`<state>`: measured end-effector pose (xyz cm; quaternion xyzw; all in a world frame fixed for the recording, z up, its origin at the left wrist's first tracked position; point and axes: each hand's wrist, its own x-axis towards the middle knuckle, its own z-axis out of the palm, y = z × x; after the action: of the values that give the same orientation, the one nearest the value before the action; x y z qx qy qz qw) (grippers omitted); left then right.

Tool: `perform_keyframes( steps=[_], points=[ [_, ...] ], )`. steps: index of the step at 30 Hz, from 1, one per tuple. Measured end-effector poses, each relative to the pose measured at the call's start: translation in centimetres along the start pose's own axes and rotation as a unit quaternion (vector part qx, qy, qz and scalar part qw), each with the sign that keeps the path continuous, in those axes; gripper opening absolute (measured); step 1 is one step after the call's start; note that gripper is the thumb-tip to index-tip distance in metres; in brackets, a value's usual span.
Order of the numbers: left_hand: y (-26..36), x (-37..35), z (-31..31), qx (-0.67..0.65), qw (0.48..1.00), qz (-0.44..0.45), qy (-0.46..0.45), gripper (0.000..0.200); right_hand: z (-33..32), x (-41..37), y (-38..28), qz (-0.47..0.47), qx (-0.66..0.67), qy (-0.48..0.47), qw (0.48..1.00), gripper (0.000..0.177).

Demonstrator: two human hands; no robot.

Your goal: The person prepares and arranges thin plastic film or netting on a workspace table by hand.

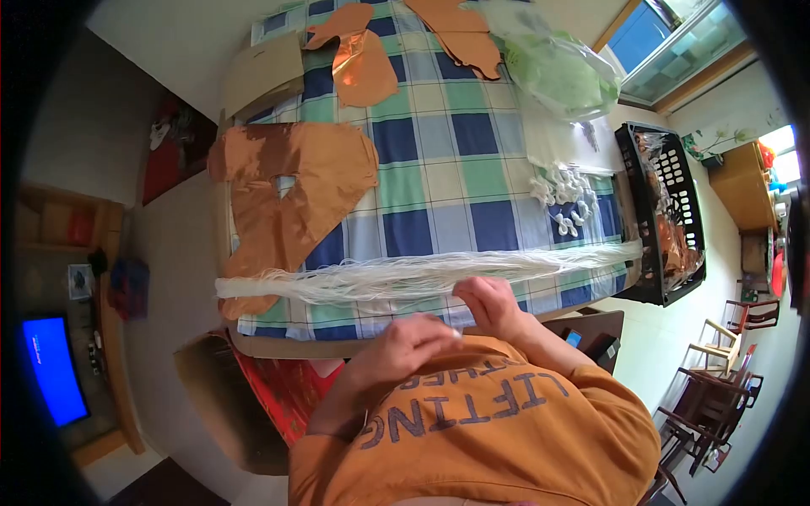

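Observation:
My left hand [413, 341] is in front of my orange shirt, its fingers pressed together on a small white thing [456, 334]. Just to its right, my right hand [491, 305] is closed in a pinch at the table's near edge; what it holds is too small to tell. Beyond both hands, a long bundle of white threads [380, 278] stretches across the checked cloth [430, 185]. Its left end lies over a copper-coloured foil shape [295, 181]. Small white knotted loops [565, 192] lie at the right of the cloth.
More copper foil shapes [367, 67] [460, 34] and a cardboard piece [263, 74] lie at the far side. A clear and green plastic bag [561, 76] is at the far right. A black crate [629, 181] stands beside the table, and an open cardboard box [224, 401] is below left.

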<state>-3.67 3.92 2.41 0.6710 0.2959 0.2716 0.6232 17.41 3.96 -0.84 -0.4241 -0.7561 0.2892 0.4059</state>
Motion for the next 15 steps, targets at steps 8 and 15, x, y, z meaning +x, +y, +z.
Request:
perform_keyframes(
  steps=[8, 15],
  points=[
    [-2.3, 0.5, -0.4, 0.169, 0.978, 0.085, 0.083, 0.023, -0.1, 0.1, -1.4, -0.030, 0.018, -0.050, 0.998, 0.014],
    [-1.3, 1.2, 0.8, -0.037, 0.986, -0.005, 0.165, 0.023, 0.9, -1.6, -1.6, -0.017, 0.008, -0.103, 0.995, 0.020]
  ],
)
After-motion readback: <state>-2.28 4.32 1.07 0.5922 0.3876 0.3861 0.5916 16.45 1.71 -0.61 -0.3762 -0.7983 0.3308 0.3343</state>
